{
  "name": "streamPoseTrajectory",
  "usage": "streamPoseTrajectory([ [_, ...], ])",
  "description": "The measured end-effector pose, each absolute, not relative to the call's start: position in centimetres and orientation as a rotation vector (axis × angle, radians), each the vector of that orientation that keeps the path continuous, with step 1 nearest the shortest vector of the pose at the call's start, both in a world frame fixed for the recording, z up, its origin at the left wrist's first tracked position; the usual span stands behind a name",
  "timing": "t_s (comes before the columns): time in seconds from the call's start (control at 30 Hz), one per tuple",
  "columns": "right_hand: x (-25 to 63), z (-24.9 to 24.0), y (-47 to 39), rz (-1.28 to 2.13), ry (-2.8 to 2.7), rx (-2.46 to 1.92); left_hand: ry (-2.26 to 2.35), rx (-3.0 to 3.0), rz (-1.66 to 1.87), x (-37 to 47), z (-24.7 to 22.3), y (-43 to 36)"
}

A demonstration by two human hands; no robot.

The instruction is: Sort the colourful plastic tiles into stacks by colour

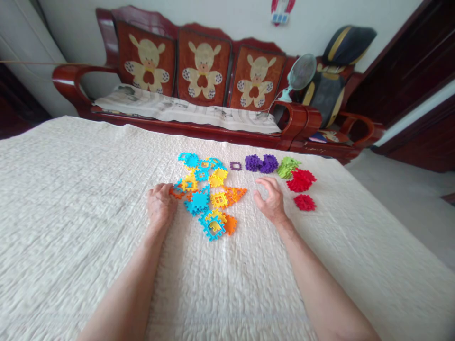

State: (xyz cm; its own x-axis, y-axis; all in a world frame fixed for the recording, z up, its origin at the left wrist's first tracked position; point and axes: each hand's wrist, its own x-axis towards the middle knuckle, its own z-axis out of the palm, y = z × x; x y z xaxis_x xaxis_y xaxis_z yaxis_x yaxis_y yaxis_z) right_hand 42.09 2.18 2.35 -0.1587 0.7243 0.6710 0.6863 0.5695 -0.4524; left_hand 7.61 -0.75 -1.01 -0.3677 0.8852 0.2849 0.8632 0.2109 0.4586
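My left hand (pixel 159 203) rests on the white bedspread at the left edge of a mixed pile, fingers curled, fingertips at an orange interlocking plastic tile (pixel 177 193). How firmly it grips that tile is hidden. To the right of the pile, my right hand (pixel 270 200) holds nothing, its thumb and fingers apart. Between my hands lie blue tiles (pixel 198 202), yellow tiles (pixel 218 177) and orange tiles (pixel 234 195), overlapping, some with square openings. One purple square frame (pixel 235 166) sits alone behind them.
Beyond my right hand are purple tile stacks (pixel 268 164), a green stack (pixel 287 166) and red stacks (pixel 301 180). The quilted white bedspread (pixel 88 189) spreads all around. Behind stand a wooden sofa (pixel 81 78) with bear-patterned cushions and a fan (pixel 302 72).
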Motion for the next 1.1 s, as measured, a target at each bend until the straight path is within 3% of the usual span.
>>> streamPoseTrajectory([
  [0.1,38.0,3.5,-2.1,0.372,-2.227,-0.819,2.407,1.719,0.878,7.7,-0.8,-0.9],
  [0.2,35.5,3.1,-5.4,0.467,-2.412,-0.66,2.407,1.703,0.894,7.8,-0.6,-0.9],
  [0.5,34.2,0.5,-6.1,0.567,-2.221,-0.669,2.4,1.749,0.849,7.5,-0.7,-0.6],
  [0.63,35.4,0.2,-4.9,0.698,-1.875,-0.91,2.41,1.766,0.854,7.6,-0.8,-0.7],
  [0.8,39.1,-0.5,-1.2,0.554,-1.475,-1.274,2.43,1.782,0.852,7.5,-0.8,-0.8],
  [1.1,41.2,-2.3,0.8,0.476,-1.505,-1.419,2.421,1.811,0.825,7.3,-1.0,-0.7],
])
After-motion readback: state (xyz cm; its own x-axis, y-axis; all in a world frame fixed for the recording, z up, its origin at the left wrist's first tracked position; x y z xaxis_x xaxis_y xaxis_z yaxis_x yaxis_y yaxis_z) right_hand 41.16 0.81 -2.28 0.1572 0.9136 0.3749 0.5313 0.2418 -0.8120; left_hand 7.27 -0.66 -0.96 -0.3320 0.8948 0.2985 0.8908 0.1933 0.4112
